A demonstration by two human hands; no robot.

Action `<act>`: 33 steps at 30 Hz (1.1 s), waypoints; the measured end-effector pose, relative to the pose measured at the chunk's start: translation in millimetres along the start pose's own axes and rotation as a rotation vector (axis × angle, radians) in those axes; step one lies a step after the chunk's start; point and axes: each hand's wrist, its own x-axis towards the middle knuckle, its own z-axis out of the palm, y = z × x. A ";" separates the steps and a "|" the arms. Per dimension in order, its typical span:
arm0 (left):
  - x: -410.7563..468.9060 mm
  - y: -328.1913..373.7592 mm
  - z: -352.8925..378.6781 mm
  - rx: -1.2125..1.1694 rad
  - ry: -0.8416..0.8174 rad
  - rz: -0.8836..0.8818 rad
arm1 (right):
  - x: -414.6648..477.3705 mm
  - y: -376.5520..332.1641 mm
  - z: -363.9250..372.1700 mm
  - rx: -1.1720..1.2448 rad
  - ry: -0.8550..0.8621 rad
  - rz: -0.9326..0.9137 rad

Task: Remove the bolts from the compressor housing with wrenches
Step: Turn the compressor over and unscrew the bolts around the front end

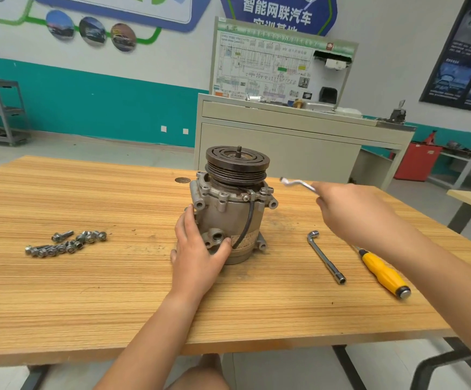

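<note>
So the compressor housing [228,218] is standing upright pretty much in the middle of the wooden table [88,299], with the grooved pulley [237,167] facing up and a threaded stub poking out of the top. A black cable [249,218] is running down the front of it from a little clamp near the upper flange.

The person's left hand [197,249] is gripping the lower left side of the housing. The thumb is lying across the front by the round port and the fingers are wrapping around the side, with the heel of the hand down near the tabletop.

The right hand [352,209] is hanging in the air off to the right of the compressor, at about flange height and not touching it. It's clenching a bent silver wrench [296,183], and the head end is sticking out of the fist and pointing toward the pulley. The wrench head is a bit blurry, so it's hard to say what type it is.

A bunch of bolts [65,244] with washers are sitting in a loose pile on the left of the table, well apart from the housing. On the right, an L-shaped socket wrench [325,257] is lying flat, and a yellow-handled screwdriver [383,273] is lying just beyond it, partly under the right forearm.
</note>
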 end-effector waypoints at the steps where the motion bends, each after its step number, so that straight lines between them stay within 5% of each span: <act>1: -0.2 0.2 0.1 -0.002 0.003 0.001 | -3.3 -4.6 -0.3 -0.037 -0.028 -0.029; 16: 0.5 0.5 1.2 0.016 0.022 0.015 | -4.1 -57.7 -28.1 -0.422 -0.148 -0.239; 22: 0.8 -0.5 1.6 0.013 0.022 0.014 | 21.6 -9.3 -2.5 -0.413 0.059 -0.291; 29: 0.7 -2.2 0.9 0.000 0.023 0.016 | 75.5 0.4 26.4 -0.320 0.087 -0.419; 33: 0.3 -1.4 0.5 -0.010 0.006 0.008 | 86.6 -20.1 44.2 -0.099 0.079 -0.304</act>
